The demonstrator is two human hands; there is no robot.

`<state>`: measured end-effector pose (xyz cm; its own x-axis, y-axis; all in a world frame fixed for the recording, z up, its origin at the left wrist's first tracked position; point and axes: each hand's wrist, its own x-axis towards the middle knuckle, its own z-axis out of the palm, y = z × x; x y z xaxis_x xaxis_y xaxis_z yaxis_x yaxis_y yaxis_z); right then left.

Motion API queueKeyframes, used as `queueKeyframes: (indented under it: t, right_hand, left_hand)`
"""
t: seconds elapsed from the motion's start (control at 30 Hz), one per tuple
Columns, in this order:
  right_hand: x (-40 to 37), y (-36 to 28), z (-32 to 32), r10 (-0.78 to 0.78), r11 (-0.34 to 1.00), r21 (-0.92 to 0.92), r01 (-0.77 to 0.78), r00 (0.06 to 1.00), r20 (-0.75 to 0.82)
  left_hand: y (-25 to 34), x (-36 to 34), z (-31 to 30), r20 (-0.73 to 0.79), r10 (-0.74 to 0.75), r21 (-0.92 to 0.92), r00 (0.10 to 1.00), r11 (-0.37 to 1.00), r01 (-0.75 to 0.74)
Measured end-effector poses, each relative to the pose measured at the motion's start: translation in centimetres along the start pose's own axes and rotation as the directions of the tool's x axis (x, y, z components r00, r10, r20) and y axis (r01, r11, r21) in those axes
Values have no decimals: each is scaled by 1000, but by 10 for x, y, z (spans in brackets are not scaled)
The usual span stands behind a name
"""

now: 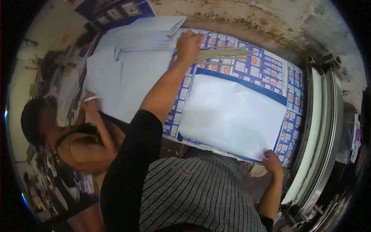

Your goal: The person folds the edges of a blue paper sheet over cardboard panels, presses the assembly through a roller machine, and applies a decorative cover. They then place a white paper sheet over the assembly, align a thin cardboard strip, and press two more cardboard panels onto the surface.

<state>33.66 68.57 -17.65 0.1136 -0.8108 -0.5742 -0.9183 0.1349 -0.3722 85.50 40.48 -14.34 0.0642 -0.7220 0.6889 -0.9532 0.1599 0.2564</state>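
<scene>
On the patterned tabletop point(276, 71), the white sheet point(232, 116) lies over a blue sheet point(251, 84). The right hand point(273, 161), partly curled, touches its near right corner; the left hand point(188, 46), loosely bent, is by the thin strips point(226, 54). I can't tell whether either grips.

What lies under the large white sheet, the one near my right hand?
A dark blue piece shows past the far edge of the white sheet, with a patterned covering around them. Anything beneath the sheet's middle is covered and cannot be seen.
</scene>
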Motion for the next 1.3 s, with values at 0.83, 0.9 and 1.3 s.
queueKeyframes:
  t: [0.83,0.9,1.3]
  right_hand:
    - [149,-162,-57,-380,469,824,317,915,-136]
    - [150,-161,-41,-377,470,824,316,916,-137]
    - [159,-160,-13,-355,510,826,240,933,-52]
  left_hand:
    - [197,-242,-101,796,207,-297,569,952,69]
    - [189,-258,-95,794,224,-284,564,959,19]
    - [193,-283,-94,774,204,-278,600,960,32]
